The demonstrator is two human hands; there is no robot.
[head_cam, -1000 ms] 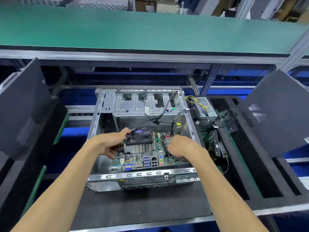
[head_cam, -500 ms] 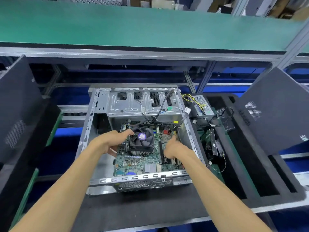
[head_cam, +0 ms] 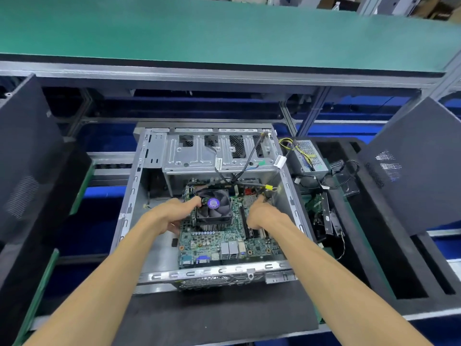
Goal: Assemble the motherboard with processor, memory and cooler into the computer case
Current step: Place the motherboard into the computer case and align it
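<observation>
An open silver computer case lies on a black foam pad in front of me. The green motherboard lies flat inside it, its rear ports toward the case's near rail. The black cooler with a purple-centred fan sits on the board. My left hand grips the board's left edge, thumb resting at the cooler's left corner. My right hand holds the board's right part over the memory slots, with its forefinger pointing toward the case's far right corner. Black cables hang from the drive cage above the board.
A silver power supply with yellow wires, a green card and loose cables lie in the black foam tray right of the case. Dark side panels lean at both sides. A green conveyor belt runs across the back.
The motherboard has gone from tilted above the case's near rail to lying deep and flat inside the case. Both hands moved forward with it.
</observation>
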